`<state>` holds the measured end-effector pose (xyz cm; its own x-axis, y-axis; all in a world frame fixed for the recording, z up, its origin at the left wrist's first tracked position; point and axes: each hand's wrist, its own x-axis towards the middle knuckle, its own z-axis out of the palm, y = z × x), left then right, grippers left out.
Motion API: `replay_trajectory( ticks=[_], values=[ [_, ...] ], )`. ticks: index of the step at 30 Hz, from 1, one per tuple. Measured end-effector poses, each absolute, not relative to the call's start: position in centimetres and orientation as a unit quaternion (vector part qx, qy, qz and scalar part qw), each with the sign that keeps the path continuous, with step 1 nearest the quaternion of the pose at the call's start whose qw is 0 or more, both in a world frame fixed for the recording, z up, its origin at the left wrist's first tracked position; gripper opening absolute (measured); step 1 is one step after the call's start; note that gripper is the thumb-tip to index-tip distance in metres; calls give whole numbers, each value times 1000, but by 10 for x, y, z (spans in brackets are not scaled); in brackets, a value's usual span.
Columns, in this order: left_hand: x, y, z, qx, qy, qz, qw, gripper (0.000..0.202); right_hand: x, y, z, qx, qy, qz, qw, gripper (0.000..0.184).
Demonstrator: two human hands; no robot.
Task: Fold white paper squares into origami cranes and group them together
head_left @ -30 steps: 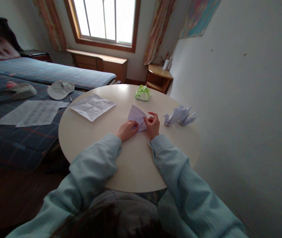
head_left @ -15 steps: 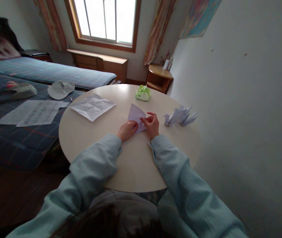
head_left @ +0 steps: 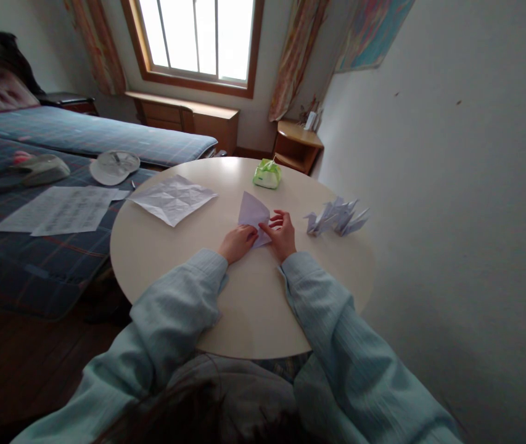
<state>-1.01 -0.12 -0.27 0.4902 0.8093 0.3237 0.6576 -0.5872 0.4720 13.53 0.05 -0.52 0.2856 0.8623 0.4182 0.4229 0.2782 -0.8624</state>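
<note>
A partly folded sheet of pale lilac paper (head_left: 252,208) lies on the round white table (head_left: 258,308), one corner pointing away from me. My left hand (head_left: 237,243) holds it at its lower left, fingers curled and pressed on it. At its right edge my right hand (head_left: 283,235) pinches the paper between thumb and a finger, while the other fingers are bent and raised. Both hands cover the lower part of the paper. Several folded paper cranes (head_left: 337,216) stand in a cluster to the right of my right hand.
A creased, unfolded paper sheet (head_left: 174,200) lies at the table's left. A green tissue pack (head_left: 267,174) sits near the far edge. On the bed (head_left: 36,265) at left are a white cap (head_left: 115,168) and printed sheets (head_left: 66,209). A wall (head_left: 452,216) rises on the right.
My right hand has shifted slightly left, its thumb moving a little down and left on the paper, and its raised fingers have spread a bit. My left hand stays in place.
</note>
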Motion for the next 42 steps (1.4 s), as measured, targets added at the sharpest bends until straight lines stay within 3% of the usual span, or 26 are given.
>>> replay_trajectory(
  ticks=[9, 24, 42],
  values=[
    [-11, -2, -2, 850, 427, 272, 149, 20, 136, 3, -10, -558, -571, 205, 566, 55],
    [-11, -1, -5, 853, 417, 276, 151, 17, 140, 5, -16, -566, -586, 219, 537, 36],
    [-11, -2, -1, 852, 426, 264, 149, 15, 139, 5, -15, -539, -590, 265, 539, 30]
  ],
)
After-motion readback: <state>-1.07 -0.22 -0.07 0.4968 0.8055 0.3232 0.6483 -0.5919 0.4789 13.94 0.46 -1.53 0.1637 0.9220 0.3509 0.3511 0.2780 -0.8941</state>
